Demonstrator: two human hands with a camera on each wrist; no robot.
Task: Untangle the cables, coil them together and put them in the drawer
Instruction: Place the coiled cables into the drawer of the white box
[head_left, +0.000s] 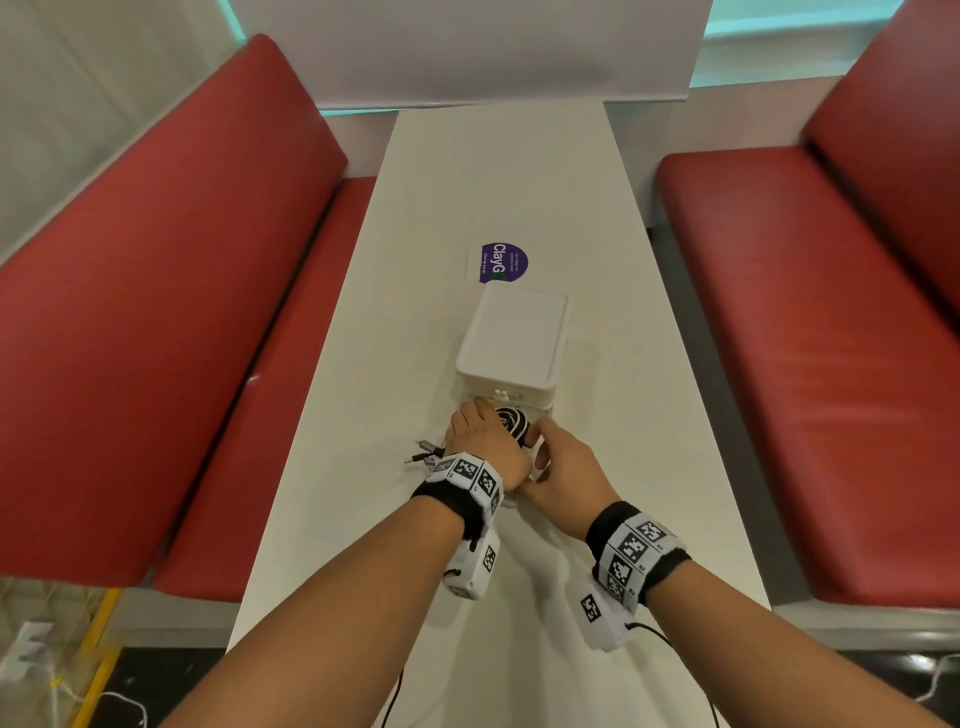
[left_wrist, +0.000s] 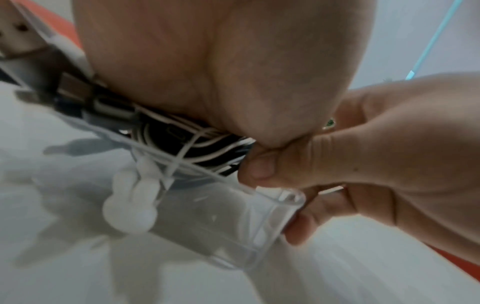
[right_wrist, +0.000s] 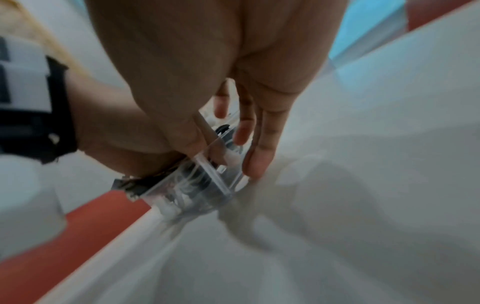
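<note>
**At the drawer mouth — both hands on the bundle**

On the white tabletop (head_left: 363, 322), just before the white drawer box (head_left: 511, 343): left hand (head_left: 480, 447) pressed down over coiled black-and-white cables (left_wrist: 187, 144) — fingers hidden, grip impossible to tell. Right hand (head_left: 563, 467) pinching the clear drawer (left_wrist: 233, 222), thumb on the rim. Plugs (head_left: 423, 452) sticking out left.

White table (head_left: 395, 332), purple round sticker (head_left: 505, 263), red cushioned benches (head_left: 171, 270) either side
</note>
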